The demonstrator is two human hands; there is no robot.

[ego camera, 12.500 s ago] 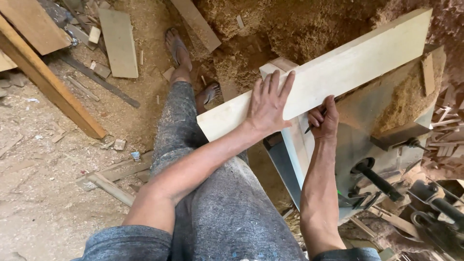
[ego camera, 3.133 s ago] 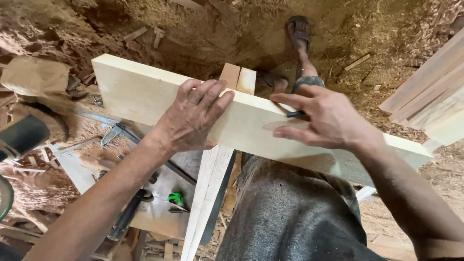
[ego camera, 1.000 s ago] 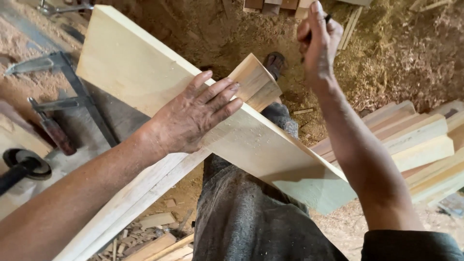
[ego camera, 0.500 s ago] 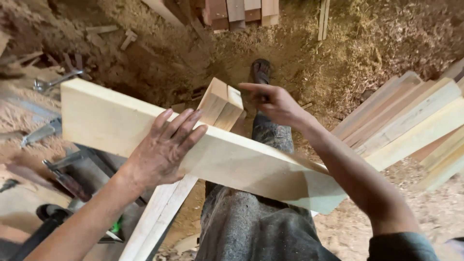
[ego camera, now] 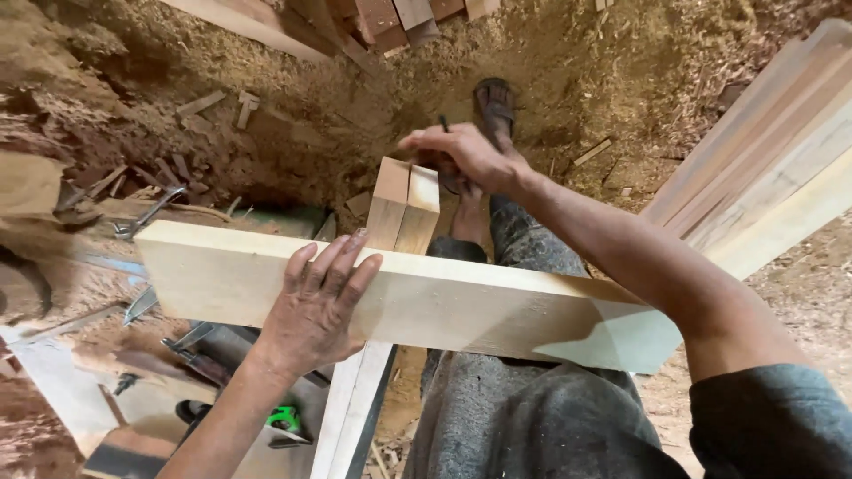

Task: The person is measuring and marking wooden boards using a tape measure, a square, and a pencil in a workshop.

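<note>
Both hands work at one pale plank (ego camera: 444, 306), which we take as our landmark. We see the left hand (ego camera: 315, 306) spread flat on the plank's upper face, fingers splayed and pressing down, gripping nothing. The right hand (ego camera: 461, 155) hangs beyond the plank's far edge, loosely curled around a thin dark pencil (ego camera: 444, 124); only the pencil's tip shows above the fingers, so we cannot make out the rest of it.

The plank lies crosswise over a narrow upright board pair (ego camera: 406, 206), whose squared end rises just past the plank's far edge. The same pair reappears below the plank's near edge and runs out of frame at the bottom. The plank's right end is cut at an angle and overlaps the grey trousers (ego camera: 532, 417); the right forearm crosses above it there.

Left of the plank, metal clamps (ego camera: 146, 213) and dark tools lie half buried in sawdust, and we cannot tell them apart clearly. A small green object (ego camera: 286, 417) sits near the plank's near side, partly hidden by the left wrist.

Beyond the plank, a sandalled foot (ego camera: 494, 106) rests on the sawdust floor (ego camera: 603, 80). Right of the plank, a stack of long boards (ego camera: 781, 160) is cut off by the frame edge.
</note>
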